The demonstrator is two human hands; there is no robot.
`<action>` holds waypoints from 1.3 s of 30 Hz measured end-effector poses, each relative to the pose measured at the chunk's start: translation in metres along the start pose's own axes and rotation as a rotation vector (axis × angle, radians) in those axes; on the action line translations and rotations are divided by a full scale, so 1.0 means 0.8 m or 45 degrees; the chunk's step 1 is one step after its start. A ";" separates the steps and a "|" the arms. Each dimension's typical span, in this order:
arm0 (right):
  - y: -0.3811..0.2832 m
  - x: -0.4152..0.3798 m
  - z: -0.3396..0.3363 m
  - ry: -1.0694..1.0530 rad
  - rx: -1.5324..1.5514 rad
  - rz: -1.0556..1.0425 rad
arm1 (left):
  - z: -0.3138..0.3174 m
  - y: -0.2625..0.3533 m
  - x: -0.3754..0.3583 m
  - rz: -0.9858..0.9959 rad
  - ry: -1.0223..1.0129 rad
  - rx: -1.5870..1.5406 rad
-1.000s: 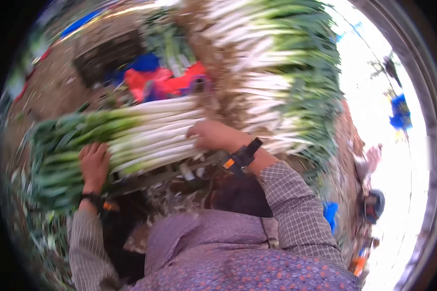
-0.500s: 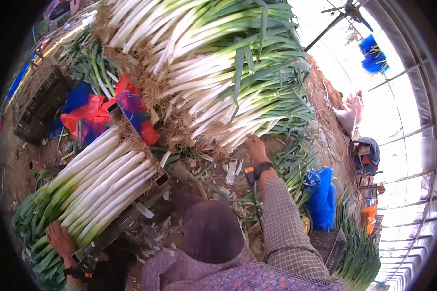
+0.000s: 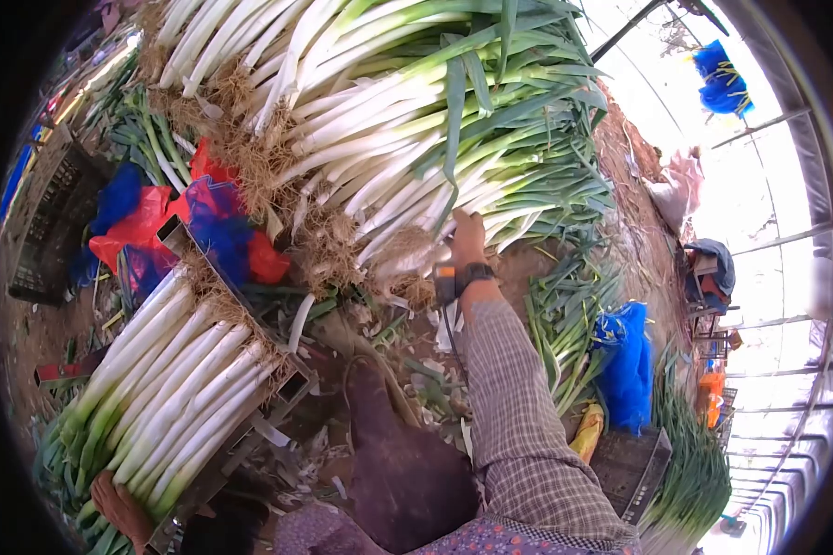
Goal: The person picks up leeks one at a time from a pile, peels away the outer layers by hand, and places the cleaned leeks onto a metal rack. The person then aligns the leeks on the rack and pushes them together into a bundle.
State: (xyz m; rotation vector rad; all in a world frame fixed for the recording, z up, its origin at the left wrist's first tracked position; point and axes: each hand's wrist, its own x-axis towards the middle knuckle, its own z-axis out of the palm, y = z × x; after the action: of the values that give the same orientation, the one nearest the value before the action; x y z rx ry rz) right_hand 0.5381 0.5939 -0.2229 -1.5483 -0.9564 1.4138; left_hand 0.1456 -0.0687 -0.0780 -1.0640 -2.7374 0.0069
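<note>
Leeks [image 3: 190, 388] lie side by side in a metal rack [image 3: 298, 381] at the left, roots against its upper end. My left hand [image 3: 122, 509] is at their green end, with its fingers curled over the nearest stalks; the fingertips are partly hidden among the leaves. At the near edge of the big leek pile [image 3: 379, 120], my right hand [image 3: 468, 239] has its fingers closed round a leek. The root end [image 3: 407, 252] beside this hand is blurred.
Red and blue mesh bags [image 3: 148, 222] lie behind the rack, near a dark crate [image 3: 51, 217]. A blue net bag [image 3: 625, 370] rests over another crate [image 3: 627, 467] on the right. Loose leaves [image 3: 569, 333] and peelings cover the ground. A person's dark-capped head [image 3: 407, 481] is low in front.
My right hand has moved up and slightly left, further into the edge of the pile. The left hand has shifted slightly down in view and stays on the racked leeks. The view has tilted.
</note>
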 end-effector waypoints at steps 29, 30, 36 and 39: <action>-0.301 -0.606 0.187 -1.823 1.239 -0.022 | -0.147 0.075 0.008 0.045 -0.012 -2.120; -0.298 -0.622 0.191 -1.883 1.244 0.016 | -0.180 0.088 -0.001 0.152 -0.110 -2.297; -0.290 -0.684 0.204 -1.944 1.261 0.054 | -0.263 0.116 -0.055 0.187 -0.153 -2.389; -0.280 -0.685 0.206 -1.833 1.238 -0.022 | -0.287 0.125 -0.082 0.105 0.407 -1.688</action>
State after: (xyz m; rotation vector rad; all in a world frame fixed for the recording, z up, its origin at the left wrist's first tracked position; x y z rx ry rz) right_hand 0.3260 0.1870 0.1858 0.3602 -0.7130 2.4267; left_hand 0.3032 -0.0543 0.1265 -1.1904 -2.1801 -1.9389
